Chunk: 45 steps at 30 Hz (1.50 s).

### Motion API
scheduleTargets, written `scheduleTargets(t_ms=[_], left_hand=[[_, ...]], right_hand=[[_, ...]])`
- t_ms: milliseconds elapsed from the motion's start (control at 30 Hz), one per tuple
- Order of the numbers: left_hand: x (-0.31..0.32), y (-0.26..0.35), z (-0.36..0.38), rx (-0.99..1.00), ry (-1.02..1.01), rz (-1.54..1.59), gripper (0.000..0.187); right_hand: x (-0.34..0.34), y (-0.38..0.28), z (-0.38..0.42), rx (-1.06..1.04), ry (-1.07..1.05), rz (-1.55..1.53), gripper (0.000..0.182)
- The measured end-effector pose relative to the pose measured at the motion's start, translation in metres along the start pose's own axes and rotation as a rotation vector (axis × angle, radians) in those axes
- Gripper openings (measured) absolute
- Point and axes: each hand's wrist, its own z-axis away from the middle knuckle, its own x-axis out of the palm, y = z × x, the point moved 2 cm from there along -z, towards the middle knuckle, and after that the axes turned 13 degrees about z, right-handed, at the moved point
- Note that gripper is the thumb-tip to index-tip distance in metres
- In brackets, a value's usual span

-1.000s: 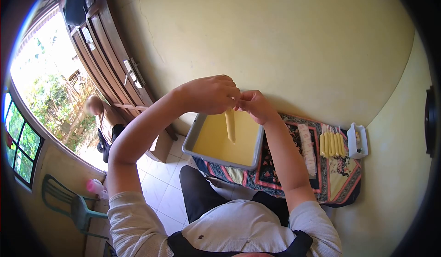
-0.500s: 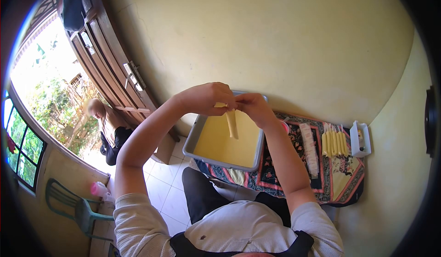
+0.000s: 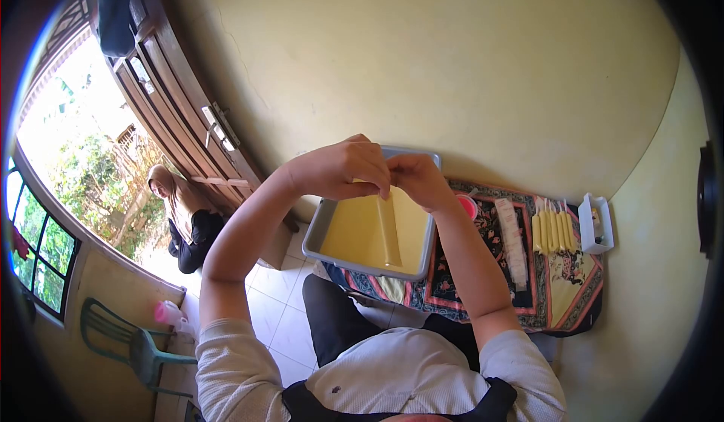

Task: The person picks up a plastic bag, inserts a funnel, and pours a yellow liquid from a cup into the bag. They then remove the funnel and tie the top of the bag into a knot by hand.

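One slim, pale yellow tube (image 3: 389, 235)

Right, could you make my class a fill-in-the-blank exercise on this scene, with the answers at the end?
1. The long tube hangs below the left hand, with the ____ hand close beside it.
2. The contents of the grey tub are ____ in colour.
3. Open or shut? The wooden door stands ____.
4. Left or right? The green chair is on the picture's ____ side.

Missing words: right; yellow; open; left.
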Motion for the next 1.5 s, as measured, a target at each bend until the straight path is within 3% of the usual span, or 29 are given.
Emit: scheduleTargets(t_ms=[167, 233, 333, 533, 733, 1167, 1367, 1500], left_hand=[[0.004, -0.013, 0.005, -0.122, 0.037, -0.047, 0.008], [0.003, -0.019, 0.005, -0.134, 0.092, -0.012, 0.009], [0.005, -0.029, 0.009, 0.032, 0.175, 0.083, 0.013], [0.013, -0.028, 0.01, 0.042, 0.333, 0.111, 0.009], [0.028, -0.055, 0.029, -0.276, 0.299, 0.448, 0.01], [0.018, -0.06, 0.042, -0.656, 0.065, 0.219, 0.017], [0.023, -0.047, 0.034, -0.672, 0.176, 0.171, 0.024], [0.026, -0.063, 0.046, -0.734, 0.225, 0.294, 0.025]], right_hand=[[-0.001, 0.007, 0.001, 0.01, 0.012, 0.011, 0.014], [0.002, 0.006, 0.006, 0.02, 0.114, 0.112, 0.014], [0.011, -0.001, 0.02, -0.016, 0.243, 0.156, 0.014], [0.011, -0.004, 0.025, -0.054, 0.239, 0.141, 0.013], [0.005, 0.012, 0.014, -0.122, 0.183, 0.281, 0.014], [0.011, 0.014, -0.007, 0.061, 0.106, 0.456, 0.014], [0.02, 0.003, -0.005, -0.113, 0.199, 0.607, 0.015], [0.026, -0.004, -0.002, -0.401, 0.287, 0.827, 0.009]])
